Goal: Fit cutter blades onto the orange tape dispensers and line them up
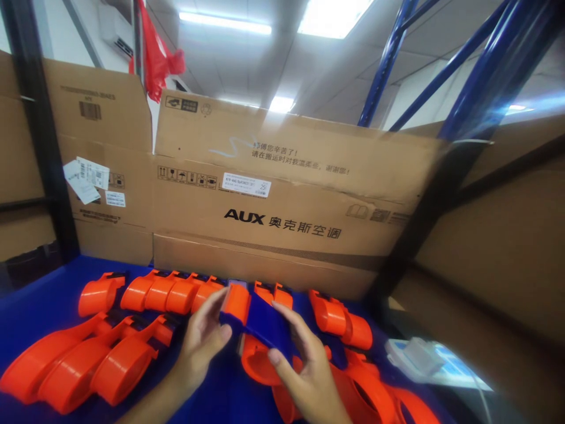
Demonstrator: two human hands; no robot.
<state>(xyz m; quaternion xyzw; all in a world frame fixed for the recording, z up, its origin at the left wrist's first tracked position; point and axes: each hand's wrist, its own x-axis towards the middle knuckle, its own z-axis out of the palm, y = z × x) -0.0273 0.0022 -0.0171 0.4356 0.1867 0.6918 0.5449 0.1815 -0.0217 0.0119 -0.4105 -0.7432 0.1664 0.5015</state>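
Between my two hands I hold a blue and orange plastic tape dispenser [270,324], tilted above the blue table surface. My left hand [205,335] is closed around its orange end, with the thumb in front. On the blue side, my right hand [306,359] grips it with thumb and fingers. Just beneath lies an orange tape dispenser [256,362], partly covered by the held one and my right hand. More orange dispensers [353,388] lie below and to the right of my right hand, some hidden by it.
Several orange dispensers with dark ends stand in rows at left, including a front one [123,371] and a back one [136,292]. Others [331,315] sit back right. A cardboard wall [282,206] closes the far side. A white power strip [424,359] lies right, beside a dark post [410,235].
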